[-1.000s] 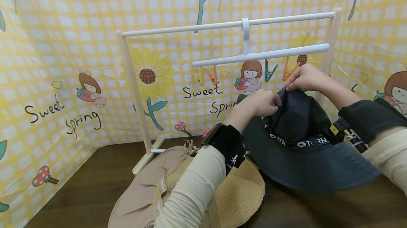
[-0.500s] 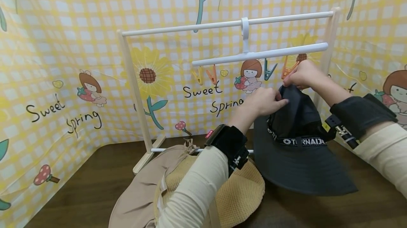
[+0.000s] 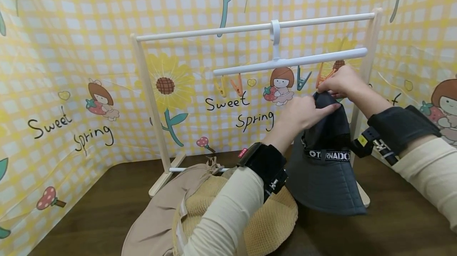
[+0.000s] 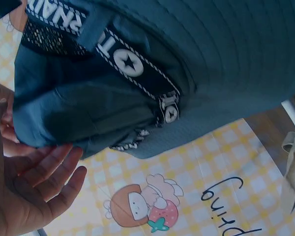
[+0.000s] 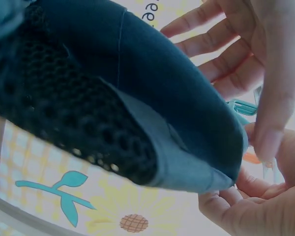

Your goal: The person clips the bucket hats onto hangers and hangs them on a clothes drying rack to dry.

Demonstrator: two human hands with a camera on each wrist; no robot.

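Note:
A dark grey bucket hat (image 3: 323, 188) hangs upside down from my right hand (image 3: 340, 81), its lettered inner band showing and its brim pointing down. That hand pinches the top of the crown right under an orange clothes peg (image 3: 321, 76), and its fingers overlap the peg. My left hand (image 3: 298, 111) lies against the crown from the left with the thumb stretched across it. In the left wrist view the left fingers (image 4: 54, 179) are loosely extended along the crown's edge. The right wrist view shows mesh (image 5: 88, 118) in the crown's side.
A white hanger bar (image 3: 250, 66) hooks over the rail of a wooden rack (image 3: 153, 105). Along the bar hang a teal peg (image 3: 302, 79), another orange peg (image 3: 237, 85) and a yellow peg (image 3: 222, 87). A beige hat (image 3: 153, 216) and a straw hat (image 3: 271, 220) lie on the table.
The hat has swung left and turned, so its brim now hangs more steeply. My right hand has risen slightly to the orange peg, and my left hand has shifted right along the crown.

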